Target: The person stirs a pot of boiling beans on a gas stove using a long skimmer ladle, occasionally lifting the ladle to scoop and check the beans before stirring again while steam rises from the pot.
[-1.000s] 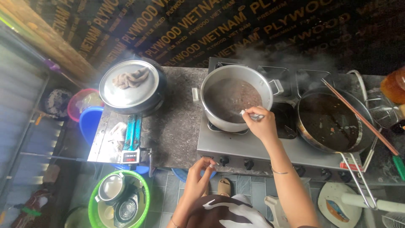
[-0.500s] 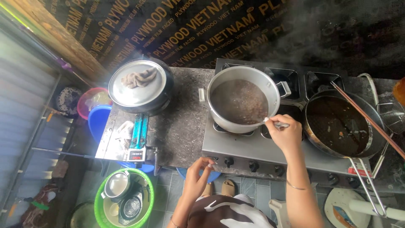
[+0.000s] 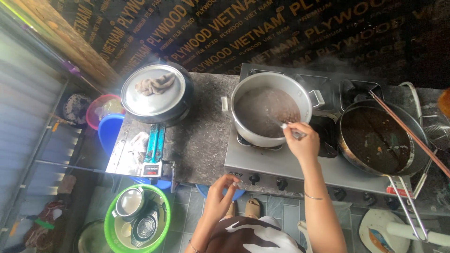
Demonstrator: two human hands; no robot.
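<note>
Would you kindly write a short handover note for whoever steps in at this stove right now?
Right hand: shut on a spoon at the near rim of the pot, the spoon dipped into the dark, steaming liquid.
Left hand: empty, fingers loosely curled, below the stove front near its knobs, touching nothing.
Nearby: the pot sits on the left burner; a dark wok with chopsticks across it on the right; a lidded pot with a cloth on top, on the counter to the left.
Done: pot filled and steaming.
Left: stirring is in hand; whether a flame is lit cannot be seen.
</note>
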